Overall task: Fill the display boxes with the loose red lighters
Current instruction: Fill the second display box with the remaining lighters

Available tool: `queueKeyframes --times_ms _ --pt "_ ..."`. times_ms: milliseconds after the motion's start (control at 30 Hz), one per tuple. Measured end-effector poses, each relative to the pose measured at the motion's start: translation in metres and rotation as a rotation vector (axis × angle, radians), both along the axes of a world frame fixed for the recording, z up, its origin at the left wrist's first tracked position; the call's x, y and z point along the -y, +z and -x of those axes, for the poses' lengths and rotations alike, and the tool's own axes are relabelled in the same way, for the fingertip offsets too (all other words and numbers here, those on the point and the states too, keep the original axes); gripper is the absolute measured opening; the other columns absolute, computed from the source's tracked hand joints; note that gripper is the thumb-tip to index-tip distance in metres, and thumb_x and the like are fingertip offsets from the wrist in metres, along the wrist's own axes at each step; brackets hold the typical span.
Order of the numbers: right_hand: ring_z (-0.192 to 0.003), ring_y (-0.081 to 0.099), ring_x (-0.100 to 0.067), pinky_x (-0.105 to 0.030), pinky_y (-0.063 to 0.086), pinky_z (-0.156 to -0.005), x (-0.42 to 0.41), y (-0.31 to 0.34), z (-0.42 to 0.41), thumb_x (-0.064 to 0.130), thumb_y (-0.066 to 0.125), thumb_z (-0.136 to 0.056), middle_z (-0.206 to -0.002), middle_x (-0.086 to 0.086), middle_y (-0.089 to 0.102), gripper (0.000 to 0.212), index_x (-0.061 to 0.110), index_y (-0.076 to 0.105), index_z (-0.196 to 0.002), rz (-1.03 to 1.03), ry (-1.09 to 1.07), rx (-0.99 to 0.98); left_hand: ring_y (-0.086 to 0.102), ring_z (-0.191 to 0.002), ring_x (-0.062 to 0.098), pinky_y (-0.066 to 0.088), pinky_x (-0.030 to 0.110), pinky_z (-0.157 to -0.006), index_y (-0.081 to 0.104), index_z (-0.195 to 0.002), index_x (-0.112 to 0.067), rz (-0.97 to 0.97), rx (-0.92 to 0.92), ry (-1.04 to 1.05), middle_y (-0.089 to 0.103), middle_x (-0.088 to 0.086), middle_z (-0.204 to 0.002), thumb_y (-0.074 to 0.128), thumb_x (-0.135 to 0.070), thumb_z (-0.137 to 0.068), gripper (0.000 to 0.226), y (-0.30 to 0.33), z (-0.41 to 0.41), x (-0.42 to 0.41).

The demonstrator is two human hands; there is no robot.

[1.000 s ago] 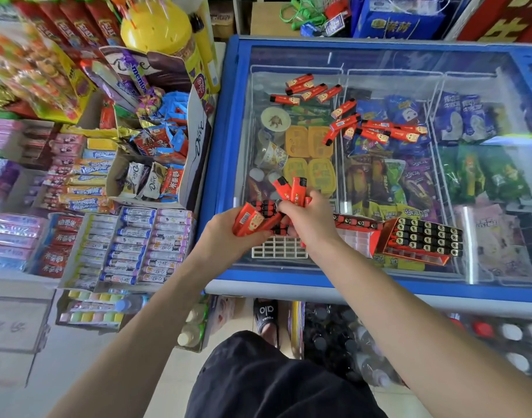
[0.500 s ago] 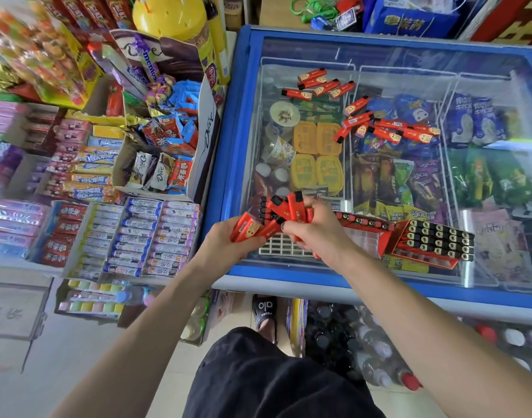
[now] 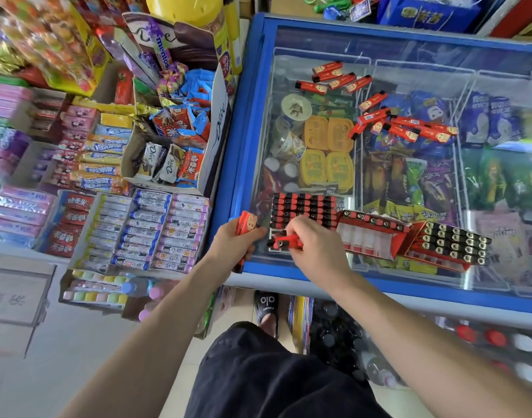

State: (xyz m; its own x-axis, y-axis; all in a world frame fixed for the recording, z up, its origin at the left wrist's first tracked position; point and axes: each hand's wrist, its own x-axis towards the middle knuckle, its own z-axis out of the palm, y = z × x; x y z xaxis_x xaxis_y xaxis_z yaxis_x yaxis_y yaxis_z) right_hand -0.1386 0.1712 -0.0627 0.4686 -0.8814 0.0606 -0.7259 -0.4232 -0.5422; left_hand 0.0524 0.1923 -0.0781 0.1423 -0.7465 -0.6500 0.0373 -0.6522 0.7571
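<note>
Hands split apart since a second ago: right hand (image 3: 311, 245) dropped onto near edge of display box (image 3: 304, 210), lower centre of frame, fingers pinching a small bunch of red lighters (image 3: 284, 242) over the empty white grid slots. Left hand (image 3: 234, 241) pulled back to freezer's blue rim (image 3: 243, 146), fingers curled round spare lighters (image 3: 246, 222). Box mostly full, black caps in rows; front row open. Step in hand: seating lighters into the last slots. Next move likely needs one lighter stood upright, cap up, lined with a free cell, then pushed down. Two more boxes (image 3: 372, 236) (image 3: 452, 244) to the right, part filled. Loose lighters (image 3: 334, 78) (image 3: 406, 128) scattered on freezer glass, upper centre, well apart from hands.
</note>
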Motion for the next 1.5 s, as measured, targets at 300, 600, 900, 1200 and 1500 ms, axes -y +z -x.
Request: queueKeyframes --times_ms 300,600,900,1200,1500 --pt "-0.069 0.063 -0.020 -0.033 0.048 -0.044 -0.011 -0.017 -0.007 -0.004 0.086 -0.059 -0.089 -0.001 0.064 0.043 0.010 0.059 -0.090 0.164 0.149 -0.064 0.044 -0.055 0.014 0.043 0.023 -0.051 0.062 -0.102 -0.001 -0.014 -0.109 -0.064 0.051 0.003 -0.064 0.079 -0.016 -0.089 0.026 -0.005 0.001 -0.004" --pt "-0.066 0.061 -0.023 -0.036 0.048 -0.043 -0.011 -0.021 -0.009 -0.008 0.077 -0.063 -0.084 -0.004 0.062 0.034 0.007 0.058 -0.087 0.209 0.096 -0.088 0.068 -0.073 0.021 0.063 0.043 -0.075 0.067 -0.095 -0.010 0.064 0.085 -0.189 0.071 0.013 -0.081 0.083 -0.028 -0.080 0.028 -0.002 0.005 0.003" --pt "-0.067 0.060 -0.020 -0.025 0.039 -0.045 -0.011 -0.017 -0.003 -0.005 0.082 -0.064 -0.098 -0.003 0.063 0.038 0.007 0.061 -0.093 0.135 0.073 -0.045 0.051 -0.059 0.017 0.052 0.044 -0.061 0.059 -0.082 -0.009 0.095 0.240 -0.202 0.057 0.000 -0.065 0.082 -0.037 -0.081 0.036 -0.002 0.006 0.009" --pt "-0.056 0.045 -0.008 -0.015 0.036 -0.053 -0.014 -0.009 0.016 0.013 0.077 -0.087 -0.066 0.009 0.052 0.023 0.020 0.058 -0.076 -0.206 -0.389 0.280 0.044 -0.050 0.012 0.041 0.025 -0.049 0.057 -0.076 -0.011 0.082 0.238 -0.176 0.052 -0.006 -0.054 0.080 -0.035 -0.087 0.035 0.014 0.007 0.015" --pt "-0.063 0.064 -0.022 -0.041 0.058 -0.062 -0.012 0.007 0.001 0.022 0.078 -0.089 -0.069 0.003 0.066 0.012 0.018 0.066 -0.087 -0.536 -0.543 0.453 0.045 -0.053 0.016 0.045 0.024 -0.050 0.060 -0.087 -0.011 0.234 0.040 -0.149 0.053 0.002 -0.061 0.078 -0.018 -0.091 0.019 0.053 0.023 0.008"
